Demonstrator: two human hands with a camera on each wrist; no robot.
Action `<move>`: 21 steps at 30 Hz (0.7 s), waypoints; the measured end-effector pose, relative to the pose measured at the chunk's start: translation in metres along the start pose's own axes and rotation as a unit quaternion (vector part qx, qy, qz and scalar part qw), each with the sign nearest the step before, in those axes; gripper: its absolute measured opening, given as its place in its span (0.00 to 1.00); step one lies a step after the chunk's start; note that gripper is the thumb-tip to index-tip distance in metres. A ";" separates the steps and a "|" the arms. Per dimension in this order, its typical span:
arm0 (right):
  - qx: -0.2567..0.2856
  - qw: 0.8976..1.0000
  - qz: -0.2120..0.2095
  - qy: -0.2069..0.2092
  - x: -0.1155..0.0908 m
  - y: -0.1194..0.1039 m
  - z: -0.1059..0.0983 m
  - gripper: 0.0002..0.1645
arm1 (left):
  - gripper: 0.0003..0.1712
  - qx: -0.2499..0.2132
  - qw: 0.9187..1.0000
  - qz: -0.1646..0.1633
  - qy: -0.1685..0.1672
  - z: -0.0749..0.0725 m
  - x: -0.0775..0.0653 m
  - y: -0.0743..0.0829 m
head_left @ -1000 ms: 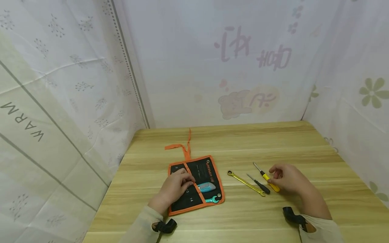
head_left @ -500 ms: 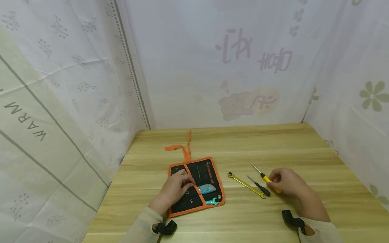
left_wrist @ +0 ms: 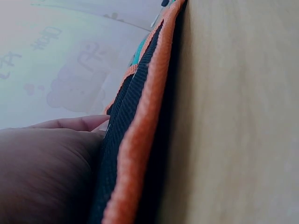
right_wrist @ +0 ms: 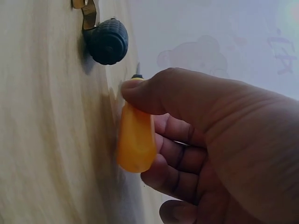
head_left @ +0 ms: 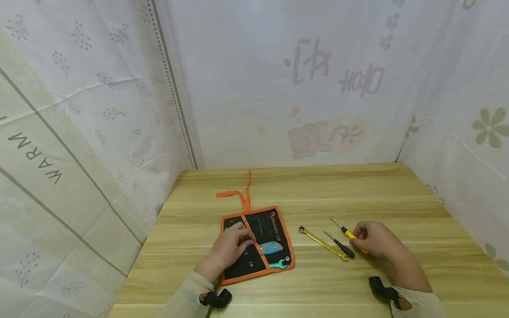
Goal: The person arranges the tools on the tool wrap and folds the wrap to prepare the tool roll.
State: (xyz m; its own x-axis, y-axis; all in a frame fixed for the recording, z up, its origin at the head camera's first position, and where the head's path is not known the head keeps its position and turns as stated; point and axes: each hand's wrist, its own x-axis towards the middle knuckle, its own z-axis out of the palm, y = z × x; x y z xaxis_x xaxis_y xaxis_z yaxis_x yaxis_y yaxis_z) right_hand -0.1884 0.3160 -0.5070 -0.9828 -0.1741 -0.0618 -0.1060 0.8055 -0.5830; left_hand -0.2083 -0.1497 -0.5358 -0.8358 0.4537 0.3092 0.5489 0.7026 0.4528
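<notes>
My right hand (head_left: 375, 239) grips the yellow handle of a screwdriver (right_wrist: 135, 140) between thumb and fingers; its shaft points toward the back of the table. Just left of it lie a smaller black-handled screwdriver (head_left: 344, 249) and a gold ratchet wrench (head_left: 323, 242). On the left, a black tool pouch with orange trim (head_left: 243, 274) lies flat. My left hand (head_left: 229, 244) pinches the orange edge of its pocket, covering part of the pocket row. A teal utility knife (head_left: 272, 247) and a teal wrench (head_left: 278, 264) stick out of the pockets.
Orange tie straps (head_left: 245, 201) trail from the pouch toward the table's back edge. The wooden table (head_left: 326, 291) is bordered by printed curtains (head_left: 238, 88) at the back and both sides. A black wrist mount sits on each forearm.
My right fingers have closed around the yellow screwdriver's handle, the hand shifting slightly. The left hand stays at the pouch, and the other tools lie as before.
</notes>
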 end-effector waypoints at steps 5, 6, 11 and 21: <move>-0.008 1.000 -0.002 0.014 0.001 0.000 0.002 0.09 | 0.06 -0.002 1.000 0.003 -0.001 -0.001 0.000 0.000; -0.008 1.000 0.000 0.018 0.002 0.000 0.002 0.09 | 0.06 -0.002 1.000 0.003 0.000 -0.001 0.000 0.001; -0.008 0.999 -0.003 0.031 0.004 -0.001 0.004 0.09 | 0.06 -0.003 1.000 0.003 0.003 0.000 -0.001 0.000; -0.014 0.998 -0.030 0.046 0.010 -0.003 0.012 0.09 | 0.07 -0.007 1.000 0.002 0.002 0.000 -0.001 0.000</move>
State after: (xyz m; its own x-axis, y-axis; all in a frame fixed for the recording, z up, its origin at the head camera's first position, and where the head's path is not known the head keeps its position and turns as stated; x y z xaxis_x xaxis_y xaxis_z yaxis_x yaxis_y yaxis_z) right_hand -0.1966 0.3051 -0.5153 -0.9843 -0.1702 0.0475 -0.1673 0.8108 -0.5610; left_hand -0.2074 -0.1500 -0.5358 -0.8337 0.4539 0.3146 0.5522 0.6929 0.4636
